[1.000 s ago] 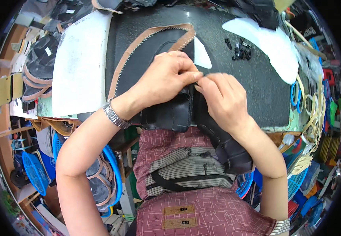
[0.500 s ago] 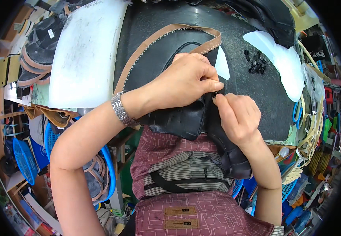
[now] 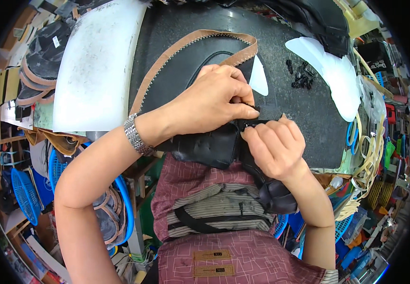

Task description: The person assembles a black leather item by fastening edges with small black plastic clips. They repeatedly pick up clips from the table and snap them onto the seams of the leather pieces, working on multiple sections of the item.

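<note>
A black leather piece (image 3: 202, 149) with stitched seams hangs over the table's front edge, against my apron. My left hand (image 3: 214, 99) is closed, thumb and forefinger pinching a dark edge of it. Just to the right and slightly lower, my right hand (image 3: 276, 146) is closed on a narrow black strip of the same piece, whose gathered end (image 3: 277, 195) droops onto my lap. A tiny dark detail at the right fingertips is too small to name. Beyond my left hand, a tan band (image 3: 167, 54) with zigzag stitching loops over black leather.
Small black parts (image 3: 302, 78) lie in a pile on the dark table mat (image 3: 318, 137). White curved pieces (image 3: 325, 71) are on the right, a white board (image 3: 98, 61) on the left. Blue baskets (image 3: 25, 194) stand below, with pale strips (image 3: 370, 161) hanging at the right.
My hands have drawn slightly apart: the right fingertips have come down and toward me, while the left still pinch the dark edge. The whole view has shifted a little.
</note>
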